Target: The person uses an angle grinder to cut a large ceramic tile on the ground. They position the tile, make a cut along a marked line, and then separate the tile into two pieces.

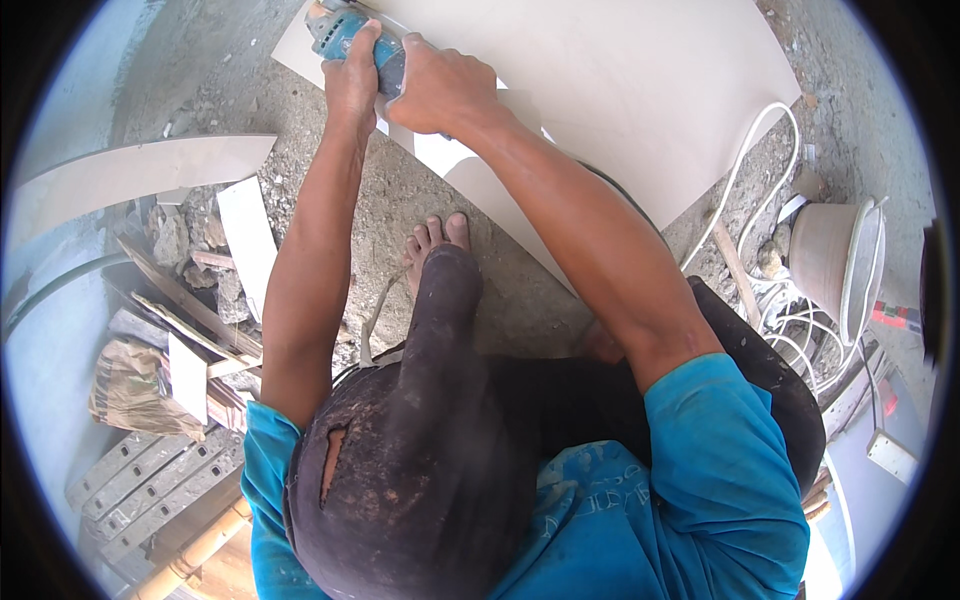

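Note:
Both my hands grip a teal angle grinder [338, 33] near the top edge of the view. My left hand [350, 88] wraps its near side, thumb laid along the body. Around the dark rear part of the grinder closes my right hand [448, 88]. The tool's head lies over the upper left edge of a large pale tile [640, 90], which rests tilted on the dusty ground. The disc and its contact with the tile are not clear. A dark cord [625, 195] shows beyond my right forearm.
My bare foot [435, 238] stands near the tile's edge. On the left lie a long tile strip [150, 178], a white offcut [244, 235], rubble, a crumpled bag [135, 385] and slotted metal bars [165, 490]. At right, a tipped bucket [825, 250] sits beside a white cable [790, 125].

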A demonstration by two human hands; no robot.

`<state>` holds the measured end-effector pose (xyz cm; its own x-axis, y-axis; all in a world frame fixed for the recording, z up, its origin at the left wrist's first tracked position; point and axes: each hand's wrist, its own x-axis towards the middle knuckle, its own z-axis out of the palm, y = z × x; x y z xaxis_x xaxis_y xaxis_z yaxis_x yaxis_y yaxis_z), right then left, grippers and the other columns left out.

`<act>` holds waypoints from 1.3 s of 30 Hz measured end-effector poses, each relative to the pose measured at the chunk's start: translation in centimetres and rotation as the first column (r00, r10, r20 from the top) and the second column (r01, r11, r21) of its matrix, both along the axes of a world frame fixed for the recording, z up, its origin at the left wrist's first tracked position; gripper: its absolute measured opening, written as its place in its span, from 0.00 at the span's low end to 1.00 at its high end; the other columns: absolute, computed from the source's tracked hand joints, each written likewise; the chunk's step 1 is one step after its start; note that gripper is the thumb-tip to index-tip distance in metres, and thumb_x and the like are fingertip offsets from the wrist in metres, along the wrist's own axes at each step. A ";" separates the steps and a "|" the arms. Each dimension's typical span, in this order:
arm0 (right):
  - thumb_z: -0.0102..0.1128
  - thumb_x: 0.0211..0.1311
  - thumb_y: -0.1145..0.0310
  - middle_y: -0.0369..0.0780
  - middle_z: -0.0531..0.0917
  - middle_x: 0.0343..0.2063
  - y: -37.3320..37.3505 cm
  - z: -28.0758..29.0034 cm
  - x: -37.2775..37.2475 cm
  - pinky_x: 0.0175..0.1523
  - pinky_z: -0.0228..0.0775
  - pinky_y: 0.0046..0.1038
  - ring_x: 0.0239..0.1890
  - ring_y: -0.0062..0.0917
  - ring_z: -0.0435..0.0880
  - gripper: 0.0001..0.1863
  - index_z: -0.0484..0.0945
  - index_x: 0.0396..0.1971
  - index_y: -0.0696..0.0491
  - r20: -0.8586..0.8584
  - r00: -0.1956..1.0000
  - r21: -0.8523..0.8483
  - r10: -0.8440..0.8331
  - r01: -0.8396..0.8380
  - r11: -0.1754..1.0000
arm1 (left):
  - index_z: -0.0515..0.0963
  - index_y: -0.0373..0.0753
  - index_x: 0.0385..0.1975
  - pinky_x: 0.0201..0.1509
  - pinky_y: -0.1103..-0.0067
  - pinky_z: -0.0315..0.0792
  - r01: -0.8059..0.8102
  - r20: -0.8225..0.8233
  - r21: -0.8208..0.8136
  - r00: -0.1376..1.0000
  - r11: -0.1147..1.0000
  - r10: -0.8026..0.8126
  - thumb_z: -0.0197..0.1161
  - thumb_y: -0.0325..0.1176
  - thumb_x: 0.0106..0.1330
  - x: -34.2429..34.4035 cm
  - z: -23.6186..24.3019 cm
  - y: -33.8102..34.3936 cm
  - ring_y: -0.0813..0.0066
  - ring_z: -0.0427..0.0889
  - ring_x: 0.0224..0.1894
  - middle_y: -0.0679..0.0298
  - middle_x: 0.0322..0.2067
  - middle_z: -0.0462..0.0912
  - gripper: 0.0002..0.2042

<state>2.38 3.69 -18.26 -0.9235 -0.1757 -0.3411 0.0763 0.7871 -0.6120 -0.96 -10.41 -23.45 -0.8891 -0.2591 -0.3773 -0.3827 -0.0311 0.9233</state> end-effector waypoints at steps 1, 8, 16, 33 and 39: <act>0.65 0.48 0.60 0.44 0.87 0.25 0.0 0.0 0.0 0.40 0.81 0.37 0.27 0.36 0.89 0.28 0.74 0.51 0.55 0.003 1.000 -0.001 0.004 -0.004 1.000 | 0.73 0.23 0.52 0.49 0.72 0.77 -0.008 0.001 0.000 1.000 1.000 0.008 0.69 0.47 0.62 0.0 -0.1 0.0 0.68 0.81 0.42 0.53 0.42 0.80 0.31; 0.66 0.49 0.57 0.43 0.87 0.25 0.3 0.0 0.4 0.40 0.81 0.37 0.27 0.35 0.89 0.29 0.74 0.51 0.55 0.010 1.000 0.004 0.013 -0.013 1.000 | 0.75 0.27 0.49 0.49 0.72 0.76 0.006 -0.037 0.004 0.999 1.000 -0.006 0.68 0.46 0.63 0.6 0.5 0.6 0.70 0.81 0.41 0.56 0.40 0.80 0.27; 0.68 0.47 0.59 0.45 0.87 0.30 0.9 0.8 1.0 0.44 0.81 0.39 0.35 0.39 0.89 0.31 0.73 0.53 0.56 0.078 0.997 0.005 0.011 -0.012 1.000 | 0.75 0.26 0.50 0.50 0.72 0.76 -0.022 -0.003 -0.005 1.000 1.000 0.022 0.68 0.47 0.63 1.3 0.8 1.3 0.69 0.81 0.42 0.55 0.41 0.81 0.28; 0.68 0.48 0.61 0.49 0.87 0.42 1.3 1.6 1.3 0.51 0.80 0.41 0.47 0.43 0.88 0.30 0.74 0.53 0.56 0.144 0.990 -0.010 0.009 -0.008 1.000 | 0.72 0.21 0.54 0.50 0.72 0.78 -0.008 0.008 -0.020 1.000 1.000 0.008 0.68 0.47 0.62 1.7 0.3 1.3 0.67 0.82 0.43 0.50 0.44 0.81 0.32; 0.69 0.48 0.60 0.48 0.86 0.44 1.7 1.6 1.5 0.51 0.80 0.41 0.48 0.42 0.88 0.31 0.73 0.54 0.56 0.160 0.987 0.012 0.015 -0.018 1.000 | 0.72 0.22 0.55 0.51 0.72 0.77 0.001 0.006 -0.016 1.000 1.000 -0.001 0.69 0.47 0.62 2.0 0.3 1.7 0.67 0.82 0.44 0.50 0.45 0.80 0.33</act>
<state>3.92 5.36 -16.64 -0.8537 -0.1847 -0.4868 0.1594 0.7973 -0.5821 1.02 -8.73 -23.15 -0.8873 -0.2639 -0.3782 -0.3880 -0.0160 0.9215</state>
